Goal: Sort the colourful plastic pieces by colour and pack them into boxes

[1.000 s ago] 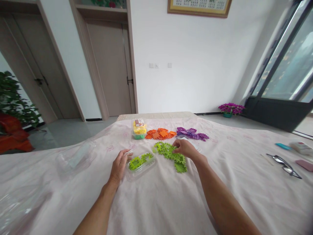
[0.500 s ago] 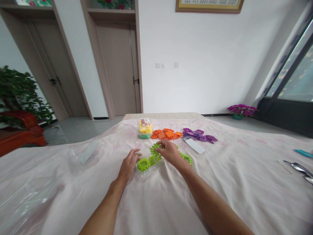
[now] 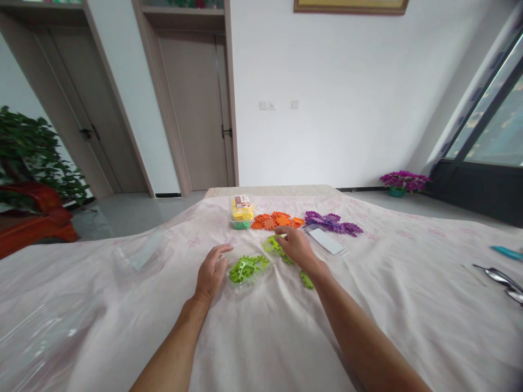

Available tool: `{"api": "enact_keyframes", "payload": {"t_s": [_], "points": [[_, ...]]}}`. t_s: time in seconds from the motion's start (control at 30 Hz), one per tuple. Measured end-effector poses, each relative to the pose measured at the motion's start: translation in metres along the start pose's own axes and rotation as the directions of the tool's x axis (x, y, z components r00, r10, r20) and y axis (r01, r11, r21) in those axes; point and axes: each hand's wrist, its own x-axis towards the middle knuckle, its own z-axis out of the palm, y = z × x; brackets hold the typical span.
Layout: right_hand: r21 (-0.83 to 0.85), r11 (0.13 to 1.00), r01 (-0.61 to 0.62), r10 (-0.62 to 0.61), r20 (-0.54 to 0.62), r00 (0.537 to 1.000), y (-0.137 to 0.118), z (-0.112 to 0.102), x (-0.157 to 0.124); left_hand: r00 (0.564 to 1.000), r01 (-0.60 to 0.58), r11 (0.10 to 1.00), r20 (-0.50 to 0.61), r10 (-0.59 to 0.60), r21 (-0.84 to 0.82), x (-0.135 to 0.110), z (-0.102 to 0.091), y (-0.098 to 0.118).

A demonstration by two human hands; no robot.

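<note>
A clear plastic container (image 3: 241,291) on the cloth holds several lime-green toothed plastic pieces (image 3: 248,268). My left hand (image 3: 211,275) rests at the container's left side, fingers apart and curved, gripping nothing. To the right of the container, my right hand (image 3: 299,247) reaches over loose lime-green pieces (image 3: 274,245) on the cloth, its thumb and forefinger apart and close to them. Some of those pieces are hidden under the hand. One more green piece (image 3: 306,279) lies by my right wrist.
Behind are a lidded box of yellow and green pieces (image 3: 242,212), orange pieces (image 3: 278,220) and purple pieces (image 3: 333,222). A clear lid with a white label (image 3: 327,241) lies right. Another clear container (image 3: 143,253) lies left. Glasses (image 3: 500,280) sit far right.
My right hand has moved right, from above the container to the loose green pieces. The green pieces in the container now lie lower and flatter. My left hand stays beside it.
</note>
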Motion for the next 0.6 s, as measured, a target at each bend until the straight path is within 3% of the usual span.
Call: {"api": "enact_keyframes", "payload": {"t_s": [0.1,0.17,0.23,0.27,0.37,0.5,0.6], "points": [[-0.091,0.995,-0.037,0.046,0.094,0.995,0.019,-0.016,0.0,0.989,-0.14,0.983,0.07,0.133,0.121,0.005,-0.005,0.016],[-0.179,0.982,-0.06,0.095,0.197,0.976,0.035,-0.025,0.0,0.953,-0.21,0.959,0.257,0.158,0.188,0.01,-0.006,0.032],[-0.276,0.956,-0.103,0.182,0.277,0.944,0.053,-0.03,0.0,0.891,-0.243,0.948,0.433,0.136,0.203,0.014,-0.002,0.049],[-0.316,0.94,-0.126,0.226,0.302,0.926,0.062,-0.032,0.001,0.868,-0.25,0.95,0.478,0.134,0.189,0.016,0.002,0.055],[-0.385,0.906,-0.176,0.316,0.34,0.886,0.084,-0.035,0.001,0.865,-0.245,0.958,0.481,0.145,0.151,0.016,0.016,0.061],[-0.431,0.88,-0.2,0.372,0.365,0.853,0.1,-0.038,-0.001,0.868,-0.349,0.918,0.436,0.239,0.19,0.011,0.028,0.053],[-0.47,0.859,-0.202,0.4,0.371,0.838,0.098,-0.04,-0.004,0.851,-0.364,0.879,0.494,0.18,0.307,0.01,0.029,0.053]]}}
